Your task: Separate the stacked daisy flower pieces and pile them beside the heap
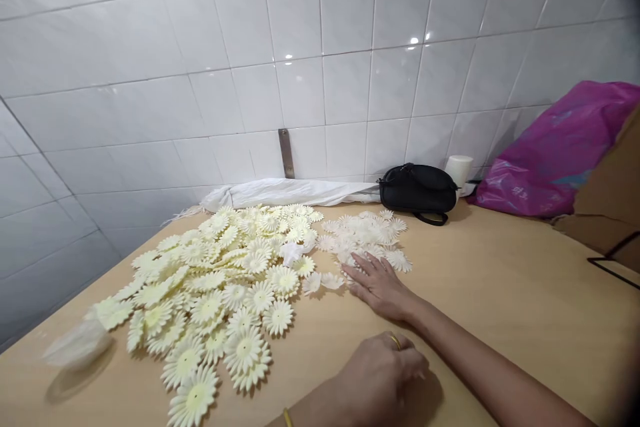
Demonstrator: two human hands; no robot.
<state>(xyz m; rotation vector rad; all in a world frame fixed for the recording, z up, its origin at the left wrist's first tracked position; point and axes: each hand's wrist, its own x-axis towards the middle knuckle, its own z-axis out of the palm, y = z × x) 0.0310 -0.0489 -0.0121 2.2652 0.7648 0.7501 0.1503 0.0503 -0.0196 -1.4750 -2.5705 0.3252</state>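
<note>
My right hand (377,283) lies with its fingers spread at the front edge of a small heap of thin white flower pieces (367,230). Below it, my left hand (383,370), with a ring and a bracelet, is curled low over the table. Something pale and thin shows at its fingertips, too blurred to name. To the left spreads a large heap of pale yellow flower pieces (207,307), many with a small hole in the middle. A crumpled white scrap (293,252) rests between the two heaps.
A translucent white piece (79,345) is at the wooden table's (500,280) left edge. Along the tiled wall are a rolled white cloth (295,192), a black pouch (418,188) and a white cup (459,172). A magenta bag (555,153) and cardboard (607,187) stand right.
</note>
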